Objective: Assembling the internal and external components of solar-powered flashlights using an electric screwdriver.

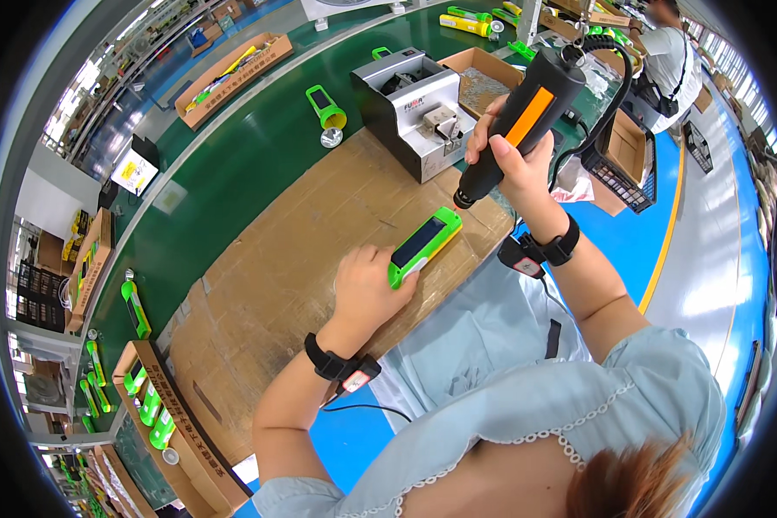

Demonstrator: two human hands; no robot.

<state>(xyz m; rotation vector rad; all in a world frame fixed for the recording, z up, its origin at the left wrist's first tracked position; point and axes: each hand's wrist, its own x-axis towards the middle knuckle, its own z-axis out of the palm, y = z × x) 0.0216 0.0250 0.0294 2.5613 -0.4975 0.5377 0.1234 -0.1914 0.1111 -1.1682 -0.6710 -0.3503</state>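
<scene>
My right hand (514,160) is wrapped round a black electric screwdriver (523,121) with an orange stripe, hung from above on a coiled line. Its tip points down at the far end of a green flashlight body (426,245) with a dark panel on top. Whether tip and flashlight touch, I cannot tell. My left hand (369,285) grips the flashlight's near end, fingers along its far side and thumb on the near side, holding it against a brown cardboard sheet (293,233).
A grey and black bench machine (414,112) stands behind the flashlight. Another green flashlight (325,114) lies left of it. At lower left, a cardboard box (190,457) holds several green flashlights. A black crate (634,168) is at the right, and a person (672,65) stands at the far right.
</scene>
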